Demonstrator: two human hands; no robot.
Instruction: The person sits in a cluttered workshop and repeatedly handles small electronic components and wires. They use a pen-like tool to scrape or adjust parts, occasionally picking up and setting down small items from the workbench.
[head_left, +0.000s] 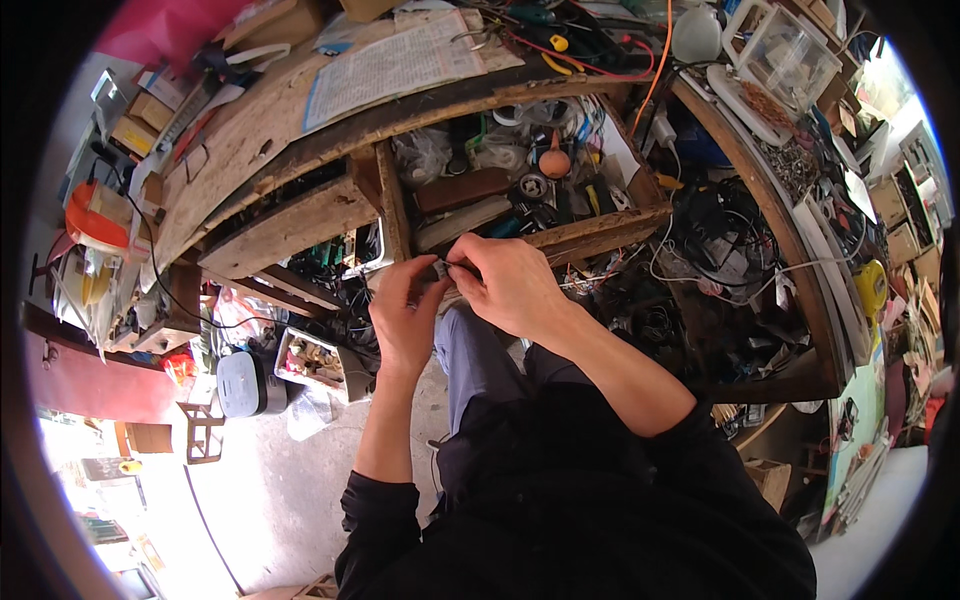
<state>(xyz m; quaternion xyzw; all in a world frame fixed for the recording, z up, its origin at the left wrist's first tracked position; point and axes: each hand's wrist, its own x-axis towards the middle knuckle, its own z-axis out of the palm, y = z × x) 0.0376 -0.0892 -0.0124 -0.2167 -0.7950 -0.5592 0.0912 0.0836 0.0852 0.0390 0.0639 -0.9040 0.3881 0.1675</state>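
Note:
Both my hands meet in front of an open wooden drawer [600, 232], fingertips nearly touching. Between them is a small grey piece [441, 268], too small and too covered by fingers to name. My left hand [405, 315] pinches it from the left with thumb and forefinger. My right hand [508, 285] is closed at its other side, thumb and forefinger together. Behind my hands the drawer holds an orange rubber bulb [554, 160], a brown oblong case [465, 190], plastic bags and several hand tools.
A worn wooden bench top [240, 170] carries a printed sheet [390, 70]. Tangled cables [725, 240] fill the open compartment at right. Below at left stand a box of small parts [318, 362] and a dark grey case [243, 385] on the floor. An orange cord [660, 60] hangs at the back.

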